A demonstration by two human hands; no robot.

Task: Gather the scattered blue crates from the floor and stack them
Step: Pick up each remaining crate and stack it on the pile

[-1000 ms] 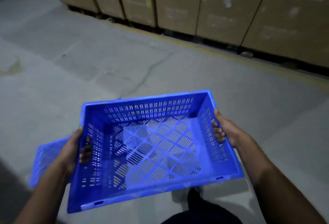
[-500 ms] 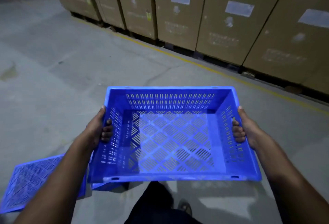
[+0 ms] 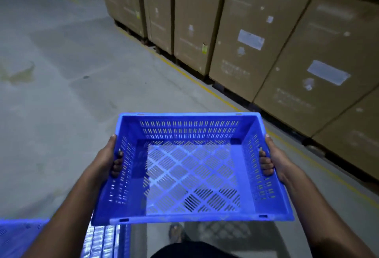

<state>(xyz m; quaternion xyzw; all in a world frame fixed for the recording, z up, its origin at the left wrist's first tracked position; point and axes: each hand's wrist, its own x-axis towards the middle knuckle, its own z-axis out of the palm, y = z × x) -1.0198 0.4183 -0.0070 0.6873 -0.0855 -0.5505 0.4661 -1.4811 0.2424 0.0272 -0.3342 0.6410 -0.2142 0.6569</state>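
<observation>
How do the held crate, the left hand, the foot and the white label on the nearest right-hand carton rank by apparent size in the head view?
1. held crate
2. left hand
3. white label and foot: look alike, and the foot is partly hidden, so unranked.

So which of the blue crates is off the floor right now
The crate gripped at its side handles by the left hand and right hand. The other crate, bottom left, sits low by the floor.
</observation>
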